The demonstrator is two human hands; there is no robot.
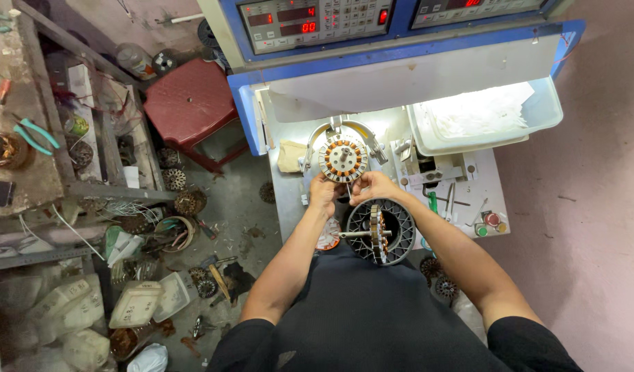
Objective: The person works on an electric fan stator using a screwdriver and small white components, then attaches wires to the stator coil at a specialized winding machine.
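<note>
A round stator [343, 158] with copper-wound slots sits on the spindle of a blue and white winding machine [399, 62]. My left hand [324, 191] and my right hand [373, 186] meet just below the stator, fingers pinched together at its lower edge, seemingly on a thin wire that I cannot make out clearly. Below my hands a black ribbed round housing [392, 231] with a shaft and a second wound core lies near my lap.
A white tray [485, 114] of white material sits to the right on the machine. Coloured buttons [491, 222] lie on the machine table. A red stool [191, 103], teal pliers [34, 134], loose stators and plastic tubs [138, 303] clutter the floor at left.
</note>
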